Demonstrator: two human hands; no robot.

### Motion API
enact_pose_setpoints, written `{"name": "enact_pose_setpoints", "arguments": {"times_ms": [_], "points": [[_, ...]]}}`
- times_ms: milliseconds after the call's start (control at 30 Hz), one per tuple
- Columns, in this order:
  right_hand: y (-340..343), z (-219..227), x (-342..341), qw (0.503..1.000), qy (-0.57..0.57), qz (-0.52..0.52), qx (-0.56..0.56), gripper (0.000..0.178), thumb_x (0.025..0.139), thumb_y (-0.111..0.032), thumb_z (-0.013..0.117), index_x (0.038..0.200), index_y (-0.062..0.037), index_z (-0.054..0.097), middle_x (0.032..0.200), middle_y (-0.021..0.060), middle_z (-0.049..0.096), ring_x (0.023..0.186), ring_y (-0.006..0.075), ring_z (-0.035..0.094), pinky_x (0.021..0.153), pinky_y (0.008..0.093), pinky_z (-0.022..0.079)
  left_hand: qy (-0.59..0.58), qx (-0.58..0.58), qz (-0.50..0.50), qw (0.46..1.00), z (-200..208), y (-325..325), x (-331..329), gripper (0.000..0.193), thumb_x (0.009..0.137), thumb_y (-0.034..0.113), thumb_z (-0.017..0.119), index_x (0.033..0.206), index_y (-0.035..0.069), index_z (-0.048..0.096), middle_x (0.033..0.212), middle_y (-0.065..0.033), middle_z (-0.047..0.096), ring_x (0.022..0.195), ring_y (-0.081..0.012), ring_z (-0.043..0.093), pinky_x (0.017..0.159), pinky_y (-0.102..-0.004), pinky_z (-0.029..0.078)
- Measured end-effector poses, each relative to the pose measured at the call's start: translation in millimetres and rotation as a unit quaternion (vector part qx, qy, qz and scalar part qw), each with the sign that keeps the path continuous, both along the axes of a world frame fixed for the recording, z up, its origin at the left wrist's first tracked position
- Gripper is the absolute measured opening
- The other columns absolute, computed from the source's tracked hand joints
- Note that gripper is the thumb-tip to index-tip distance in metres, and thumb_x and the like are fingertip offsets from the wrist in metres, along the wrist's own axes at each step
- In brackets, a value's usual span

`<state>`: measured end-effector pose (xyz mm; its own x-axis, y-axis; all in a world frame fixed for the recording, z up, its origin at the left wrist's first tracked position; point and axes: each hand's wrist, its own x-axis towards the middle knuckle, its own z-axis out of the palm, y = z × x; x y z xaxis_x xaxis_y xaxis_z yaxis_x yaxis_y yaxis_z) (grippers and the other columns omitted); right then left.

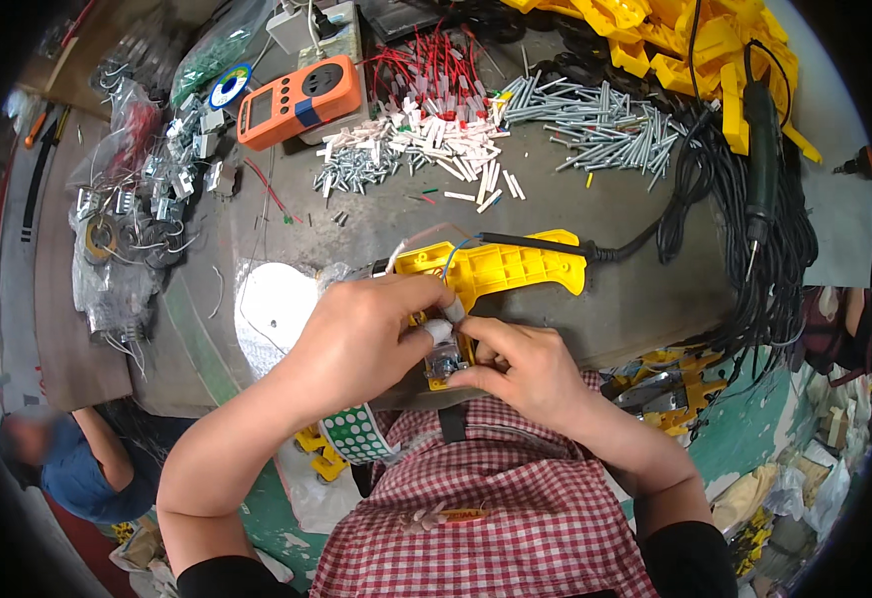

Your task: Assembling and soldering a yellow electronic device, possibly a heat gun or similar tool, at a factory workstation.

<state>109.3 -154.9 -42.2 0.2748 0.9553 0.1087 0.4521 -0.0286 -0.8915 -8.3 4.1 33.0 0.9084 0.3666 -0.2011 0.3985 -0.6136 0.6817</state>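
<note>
A yellow tool housing half (521,269) lies on the bench in front of me, its ribbed inside up and its handle to the right. A black cord (546,242) enters the handle, and a blue wire (453,257) and a pale wire curve over the housing. My left hand (376,324) is over the near part, thumb and index, both with white coverings, pinched together; what sits between them is hidden. My right hand (531,374) grips the near end of the housing, its thumb beside a small clear-and-metal part (443,361) seated there.
Behind lie white sleeves (456,149), long screws (605,130), red wires (436,75) and an orange meter (301,100). A soldering iron (760,169) hangs at right above bundled black cords (745,269). Yellow housings (675,60) are piled far right. Another person (97,468) is at lower left.
</note>
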Motion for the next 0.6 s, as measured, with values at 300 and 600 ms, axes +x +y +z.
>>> {"name": "enact_pose_setpoints", "arguments": {"times_ms": [300, 600], "points": [[-2.8, 3.2, 1.4, 0.999, 0.029, 0.004, -0.026, 0.047, 0.074, -0.024, 0.077, 0.113, -0.0068, 0.058, 0.068, 0.007, 0.06, 0.059, 0.0215, 0.06, 0.056, 0.0327, 0.048, -0.084, 0.124, -0.085, 0.985, -10.0, 22.0, -15.1, 0.054, 0.069, -0.009, 0.058, 0.119, 0.0, 0.041, 0.103, -0.0103, 0.068, 0.071, -0.0279, 0.065, 0.062, -0.0337, 0.053], [-1.1, 5.3, 5.2, 0.998, 0.049, 0.013, -0.048, 0.047, 0.074, -0.023, 0.077, 0.114, -0.0066, 0.058, 0.069, 0.008, 0.06, 0.059, 0.0218, 0.06, 0.057, 0.033, 0.048, -0.078, 0.119, -0.134, 0.981, -7.3, 29.3, -15.9, 0.038, 0.068, -0.005, 0.063, 0.104, 0.004, 0.055, 0.095, -0.0077, 0.069, 0.079, -0.0294, 0.067, 0.069, -0.0344, 0.054]]}}
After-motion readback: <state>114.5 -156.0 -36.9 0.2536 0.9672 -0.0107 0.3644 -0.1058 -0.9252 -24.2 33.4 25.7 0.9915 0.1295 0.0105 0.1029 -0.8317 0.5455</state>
